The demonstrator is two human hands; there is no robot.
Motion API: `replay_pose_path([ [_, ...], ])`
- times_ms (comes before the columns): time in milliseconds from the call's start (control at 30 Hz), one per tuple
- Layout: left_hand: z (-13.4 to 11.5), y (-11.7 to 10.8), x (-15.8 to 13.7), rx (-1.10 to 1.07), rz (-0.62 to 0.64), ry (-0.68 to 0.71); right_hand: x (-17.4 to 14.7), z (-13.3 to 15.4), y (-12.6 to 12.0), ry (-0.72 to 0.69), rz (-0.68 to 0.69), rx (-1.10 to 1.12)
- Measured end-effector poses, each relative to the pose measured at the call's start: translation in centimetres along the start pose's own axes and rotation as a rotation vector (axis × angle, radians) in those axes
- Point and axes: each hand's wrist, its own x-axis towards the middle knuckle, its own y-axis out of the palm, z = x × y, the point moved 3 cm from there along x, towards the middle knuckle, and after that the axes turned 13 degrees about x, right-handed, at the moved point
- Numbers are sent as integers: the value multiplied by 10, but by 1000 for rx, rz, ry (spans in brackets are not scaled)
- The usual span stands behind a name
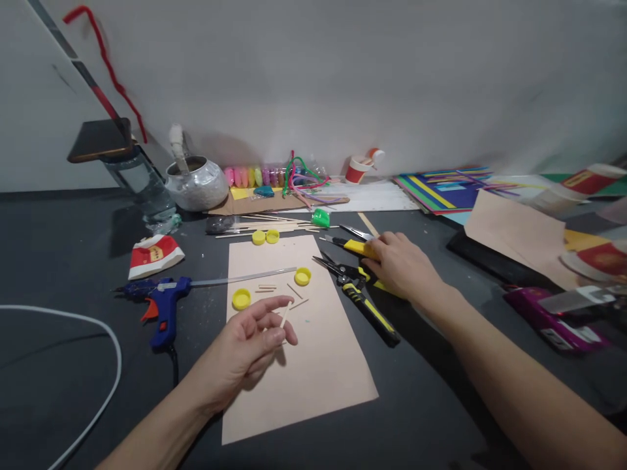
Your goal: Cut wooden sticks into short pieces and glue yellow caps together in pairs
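Observation:
My left hand [255, 336] is over the beige paper sheet [298, 391], pinching a short thin wooden stick [285, 314] between thumb and fingers. My right hand [404, 264] lies further back on the dark table, its fingers closed around the handle of a yellow utility knife [357, 247]; part of the handle is hidden under the hand. Just behind the knife is a metal blade [356, 232]. Cutting pliers [367, 307] with black-and-yellow handles rest in front of it. On the paper are yellow caps [241, 299] and several cut stick pieces [265, 291].
A blue glue gun [166, 307] lies left of the paper, its clear glue stick [245, 277] reaching over the sheet. Long wooden sticks [274, 226], a metal pot [196, 183] and a phone-topped bottle [140, 179] stand behind. At right are coloured sheets [435, 190] and a purple tool [553, 320].

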Motion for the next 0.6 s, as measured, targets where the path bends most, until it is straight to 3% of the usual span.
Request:
replay_pose_path([
  [200, -4, 1, -5, 0, 20, 42, 6, -3, 8, -3, -93, 103],
  [333, -4, 1, -6, 24, -36, 52, -17, 20, -8, 14, -248, 240],
  [433, -1, 0, -4, 25, -89, 56, -39, 58, -24, -153, -265, 379],
  [500, 0, 0, -2, 30, -116, 72, -51, 87, -30, -425, -175, 557],
  [600, -1, 1, -3, 46, -130, 91, -60, 113, -31, -584, -113, 603],
])
